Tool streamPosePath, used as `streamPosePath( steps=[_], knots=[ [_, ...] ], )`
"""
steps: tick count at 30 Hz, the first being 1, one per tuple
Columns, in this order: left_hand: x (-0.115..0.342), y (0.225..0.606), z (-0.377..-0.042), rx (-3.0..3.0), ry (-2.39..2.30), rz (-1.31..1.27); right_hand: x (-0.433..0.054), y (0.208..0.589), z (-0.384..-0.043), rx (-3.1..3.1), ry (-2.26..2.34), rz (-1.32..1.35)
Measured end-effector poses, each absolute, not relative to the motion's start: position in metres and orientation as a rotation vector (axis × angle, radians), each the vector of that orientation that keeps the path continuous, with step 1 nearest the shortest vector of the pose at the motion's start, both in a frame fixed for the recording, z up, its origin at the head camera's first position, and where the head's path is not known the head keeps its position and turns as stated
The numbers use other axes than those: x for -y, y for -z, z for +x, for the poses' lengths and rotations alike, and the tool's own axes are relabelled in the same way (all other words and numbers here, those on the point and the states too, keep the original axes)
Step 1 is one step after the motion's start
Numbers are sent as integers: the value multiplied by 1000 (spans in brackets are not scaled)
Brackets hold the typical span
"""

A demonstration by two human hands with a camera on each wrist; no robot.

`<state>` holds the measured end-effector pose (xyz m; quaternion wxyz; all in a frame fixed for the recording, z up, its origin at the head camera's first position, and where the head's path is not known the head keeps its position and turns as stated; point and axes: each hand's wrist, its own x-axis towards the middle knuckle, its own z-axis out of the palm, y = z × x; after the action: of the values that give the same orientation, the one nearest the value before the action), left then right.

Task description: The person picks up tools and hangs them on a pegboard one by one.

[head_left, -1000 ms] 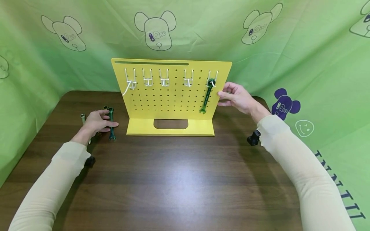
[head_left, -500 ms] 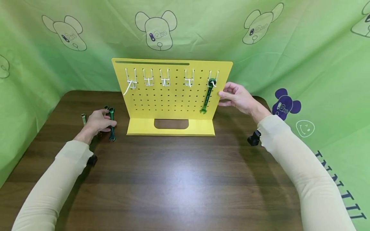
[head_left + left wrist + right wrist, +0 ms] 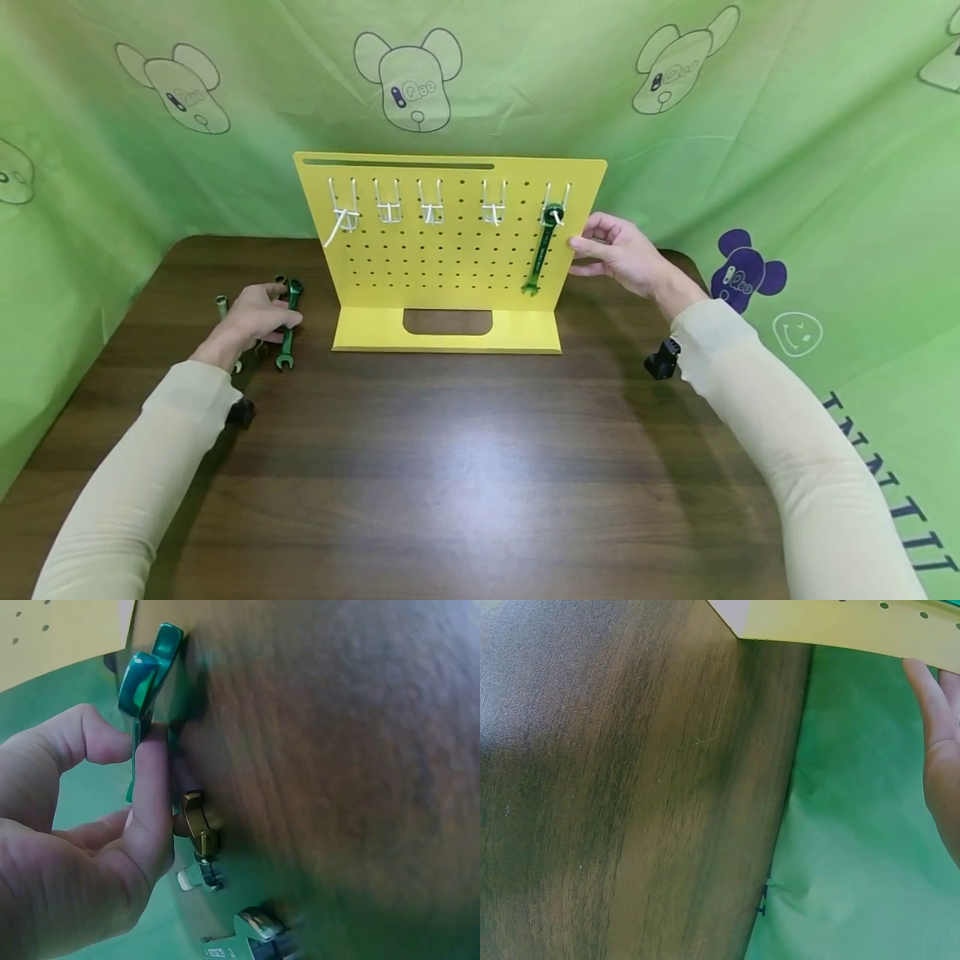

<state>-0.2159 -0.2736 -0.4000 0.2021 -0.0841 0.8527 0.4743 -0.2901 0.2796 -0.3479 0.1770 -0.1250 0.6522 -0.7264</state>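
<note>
At the left of the table, my left hand pinches a green combination wrench between thumb and fingers. The wrist view shows this green wrench raised off the wood, its open end foremost. Just beyond the fingers lie a gold-coloured wrench and other wrenches, partly covered by the hand in the head view. My right hand grips the right edge of a yellow pegboard, thumb at the front edge and fingers behind. Another green wrench hangs by its ring end from the board's rightmost hook.
Several white hooks, such as the long left one, line the upper pegboard. The board stands at the back of the brown wooden table. Green printed cloth surrounds the table behind and at both sides.
In my left hand, the green wrench has tilted, its lower open end swinging slightly left. The right hand keeps its grip on the pegboard's edge.
</note>
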Motion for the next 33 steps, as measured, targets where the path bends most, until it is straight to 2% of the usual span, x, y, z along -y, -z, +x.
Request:
streamPosePath(
  steps=[18,22,33],
  knots=[
    [298,395,-215,-2064,-1718,-216,-279,348,-292,-1866,2044,-330],
    [289,390,-214,-1936,-1817,-226,-279,347,-291,-1867,2049,-325],
    [237,378,-207,-1941,-1711,17,-280,346,-290,-1873,2045,-329]
  ],
)
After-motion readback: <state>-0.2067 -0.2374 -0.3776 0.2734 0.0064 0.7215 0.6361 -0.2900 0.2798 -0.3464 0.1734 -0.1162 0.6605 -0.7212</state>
